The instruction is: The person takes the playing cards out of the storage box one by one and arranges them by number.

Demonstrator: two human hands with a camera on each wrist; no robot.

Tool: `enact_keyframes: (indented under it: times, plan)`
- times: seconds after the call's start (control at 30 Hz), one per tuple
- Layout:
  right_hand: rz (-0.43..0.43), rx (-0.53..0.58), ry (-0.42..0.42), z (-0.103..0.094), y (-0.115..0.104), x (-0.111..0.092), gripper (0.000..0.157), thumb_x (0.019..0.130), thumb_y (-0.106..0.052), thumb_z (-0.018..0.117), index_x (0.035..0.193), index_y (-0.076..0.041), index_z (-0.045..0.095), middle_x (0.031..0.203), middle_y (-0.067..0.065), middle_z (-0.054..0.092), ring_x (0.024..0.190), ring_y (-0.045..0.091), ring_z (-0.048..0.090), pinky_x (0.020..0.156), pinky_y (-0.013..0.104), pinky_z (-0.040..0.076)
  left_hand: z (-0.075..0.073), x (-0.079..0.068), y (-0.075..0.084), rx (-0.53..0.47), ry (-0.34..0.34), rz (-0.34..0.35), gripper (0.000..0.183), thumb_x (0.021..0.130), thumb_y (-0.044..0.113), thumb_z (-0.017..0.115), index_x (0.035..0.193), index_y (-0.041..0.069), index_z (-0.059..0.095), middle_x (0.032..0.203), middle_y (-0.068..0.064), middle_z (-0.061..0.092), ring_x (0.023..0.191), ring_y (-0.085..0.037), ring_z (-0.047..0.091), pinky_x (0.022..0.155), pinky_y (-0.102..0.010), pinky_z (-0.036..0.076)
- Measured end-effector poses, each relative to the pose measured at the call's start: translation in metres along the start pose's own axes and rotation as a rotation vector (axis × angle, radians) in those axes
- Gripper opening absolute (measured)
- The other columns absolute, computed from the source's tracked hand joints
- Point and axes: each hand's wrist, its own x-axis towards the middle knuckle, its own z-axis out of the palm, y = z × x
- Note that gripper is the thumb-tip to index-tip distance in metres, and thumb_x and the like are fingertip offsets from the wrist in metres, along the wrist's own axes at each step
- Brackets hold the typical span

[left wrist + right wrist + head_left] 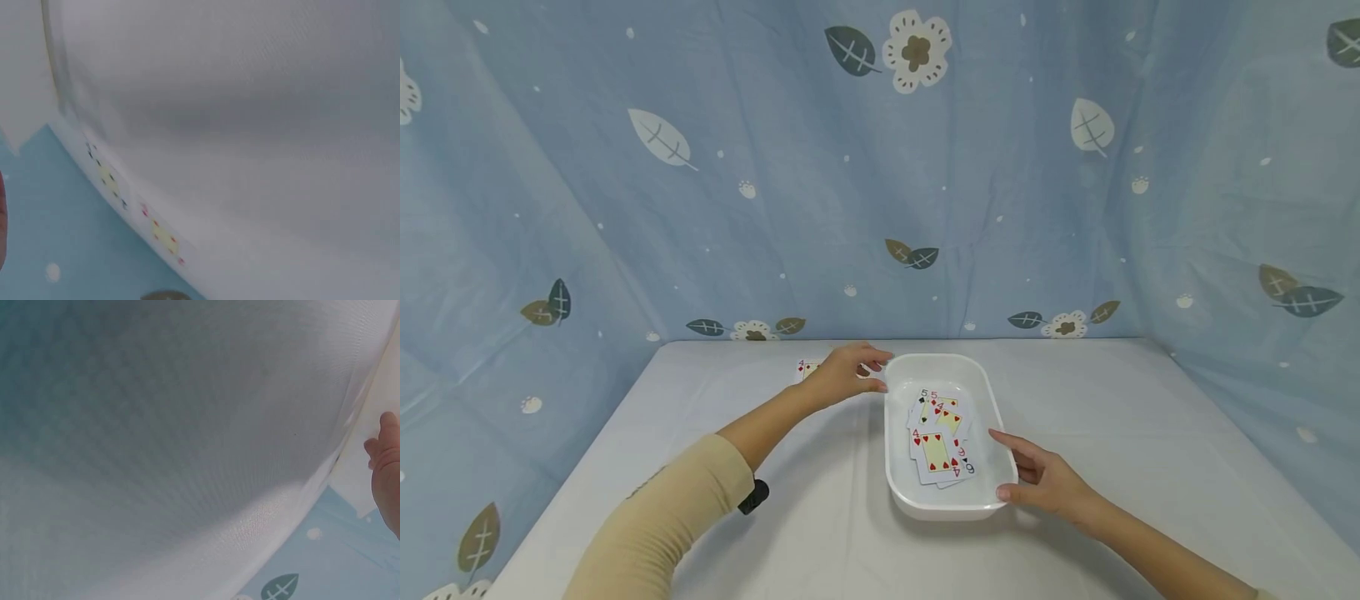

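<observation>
A white plastic basin (901, 500) stands on the table, with several playing cards (936, 454) lying loosely overlapped on its bottom; red fours and black and red fives show among them. My left hand (847, 372) is at the basin's far left corner, thumb and fingers spread, fingertips at the rim. At the near right corner is my right hand (1045, 479), its thumb and forefinger reaching against the rim. In the right wrist view the right hand's fingers (389, 434) lie by the basin's pale wall (369, 444). Whether either hand bears weight I cannot tell.
Behind the left wrist a four of diamonds (807, 368) lies on the white tablecloth (805, 517). The left wrist view shows a black-suited card (107, 177) beside a red one (164, 236). Blue patterned curtain (775, 208) encloses the table. A small black object (754, 497) shows below the left sleeve.
</observation>
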Motion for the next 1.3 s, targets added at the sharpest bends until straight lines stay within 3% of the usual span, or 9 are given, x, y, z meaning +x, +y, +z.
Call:
enact_keyframes:
  times: [0.33,0.73,1.03,1.3]
  plan:
    - [-0.03,-0.016,-0.005,0.0,0.002,0.0,0.075,0.079,-0.013,0.07,0.141,-0.003,0.028,0.135,0.036,0.033,0.115,0.045,0.047,0.08,0.029,0.052,0.018,0.009,0.025,-0.059,-0.035,-0.043,0.049,0.073,0.022,0.075,0.118,0.011,0.06,0.109,-0.007,0.061,0.093,-0.014,0.059,0.081,-0.023,0.051]
    - [-0.011,-0.043,0.013,0.001,0.006,0.002,0.076,0.078,-0.015,0.071,0.141,-0.006,0.03,0.138,0.034,0.031,0.119,0.046,0.043,0.082,0.029,0.051,0.04,0.027,0.044,-0.049,-0.175,-0.035,0.051,0.074,0.025,0.075,0.121,0.014,0.058,0.104,0.001,0.059,0.095,-0.013,0.058,0.074,-0.014,0.049]
    - [-0.043,-0.043,0.0,0.0,0.005,0.002,0.075,0.079,-0.012,0.07,0.141,-0.002,0.029,0.135,0.035,0.033,0.116,0.046,0.045,0.081,0.029,0.052,0.058,0.03,0.051,0.02,-0.288,-0.081,0.056,0.068,0.026,0.079,0.119,0.011,0.06,0.103,-0.003,0.062,0.091,-0.009,0.058,0.072,-0.013,0.047]
    - [-0.048,-0.047,-0.003,0.0,0.005,0.003,0.075,0.079,-0.013,0.07,0.141,-0.002,0.029,0.135,0.036,0.033,0.116,0.047,0.045,0.08,0.029,0.052,0.071,0.034,0.044,0.074,-0.388,-0.122,0.055,0.065,0.024,0.081,0.113,0.008,0.06,0.097,-0.002,0.062,0.084,-0.009,0.056,0.073,-0.014,0.046]
